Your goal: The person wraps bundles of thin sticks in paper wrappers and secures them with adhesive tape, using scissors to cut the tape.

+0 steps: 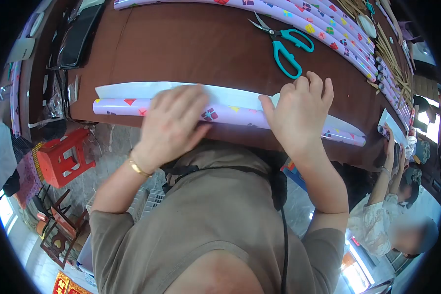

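Observation:
A lilac gift-wrap roll [240,115] with coloured gift motifs lies along the near table edge. Its loose white edge [132,90] shows along the far side. My left hand [174,120] rests palm down on the roll, fingers stretched forward, slightly blurred. Towards the roll's right part, my right hand [301,108] touches the paper, thumb spread away from the raised, bent fingers. A small curl of white shows between that thumb and the fingers. Beyond my right hand lie teal-handled scissors [288,51], blades parted.
Several finished lilac rolls [323,29] lie at the back right, beside thin tan strips [394,68]. A black phone-like object [81,41] is at the left. A red stool [66,157] stands on the floor. At the right, another person [382,210] handles a roll.

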The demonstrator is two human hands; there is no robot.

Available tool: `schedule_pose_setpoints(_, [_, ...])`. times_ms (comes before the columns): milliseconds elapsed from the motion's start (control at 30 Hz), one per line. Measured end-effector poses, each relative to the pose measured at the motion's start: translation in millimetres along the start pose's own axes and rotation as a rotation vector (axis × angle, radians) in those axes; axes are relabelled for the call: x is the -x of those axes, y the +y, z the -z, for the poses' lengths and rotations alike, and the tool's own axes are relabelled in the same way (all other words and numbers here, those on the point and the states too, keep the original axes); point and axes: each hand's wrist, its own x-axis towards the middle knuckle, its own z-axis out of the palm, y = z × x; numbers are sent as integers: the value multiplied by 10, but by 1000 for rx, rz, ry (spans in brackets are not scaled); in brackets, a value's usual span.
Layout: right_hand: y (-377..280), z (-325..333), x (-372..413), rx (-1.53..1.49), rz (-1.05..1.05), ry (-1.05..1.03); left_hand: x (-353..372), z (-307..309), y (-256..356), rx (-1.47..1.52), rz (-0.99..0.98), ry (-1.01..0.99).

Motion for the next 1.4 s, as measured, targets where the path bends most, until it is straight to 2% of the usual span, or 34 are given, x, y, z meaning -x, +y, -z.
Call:
schedule_pose_setpoints(133, [21, 5, 14, -3, -17, 4, -312, -263, 405, 208, -120, -2])
schedule_pose_setpoints(367, [484, 89, 162, -163, 28, -8, -381, -418, 469, 132, -116, 9])
schedule_pose_setpoints(600, [1129, 155, 412, -46, -197, -24, -364, -430, 468, 74, -124, 20])
schedule_pose_setpoints(800, [1132, -124, 477, 22, -230, 35, -358, -470, 460, 28, -140, 25])
schedule_pose_setpoints(1033, [1100, -198, 431, -16, -289, 9, -374, -467, 461, 4, -143, 17])
schedule_pose_setpoints(1400, [1086, -276, 394, 35, -258, 24, -364, -469, 473, 7, -128, -4])
